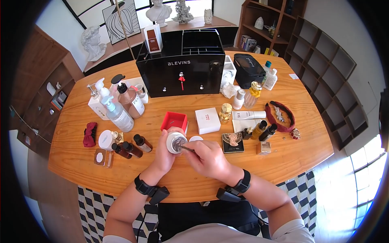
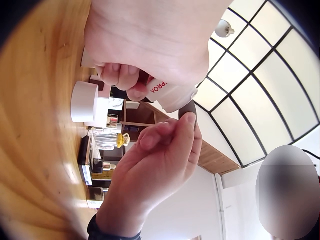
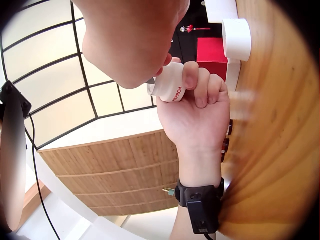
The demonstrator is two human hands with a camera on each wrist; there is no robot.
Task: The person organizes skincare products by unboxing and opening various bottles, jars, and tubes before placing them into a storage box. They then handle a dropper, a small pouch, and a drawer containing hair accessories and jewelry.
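Observation:
My left hand (image 1: 163,156) grips a small white jar (image 2: 167,95) with red lettering, its mouth tilted toward me. Shiny greyish contents (image 1: 177,142) show inside the jar. Between thumb and fingers, my right hand (image 1: 212,159) pinches a slim dark spatula (image 1: 187,148), whose far end reaches into the jar's mouth. Just beyond the hands lies a round white lid (image 1: 196,138) on the table. Behind the jar stands an open red box (image 1: 174,120). In the right wrist view, the right hand covers most of the spatula.
A white box (image 1: 207,120) stands beside the red one. Brown bottles (image 1: 142,143) and pump bottles (image 1: 120,115) stand on the left. At right are a compact (image 1: 233,143), a tube (image 1: 249,115) and a headband (image 1: 290,115). A black cosmetics organizer (image 1: 180,77) rises at the back.

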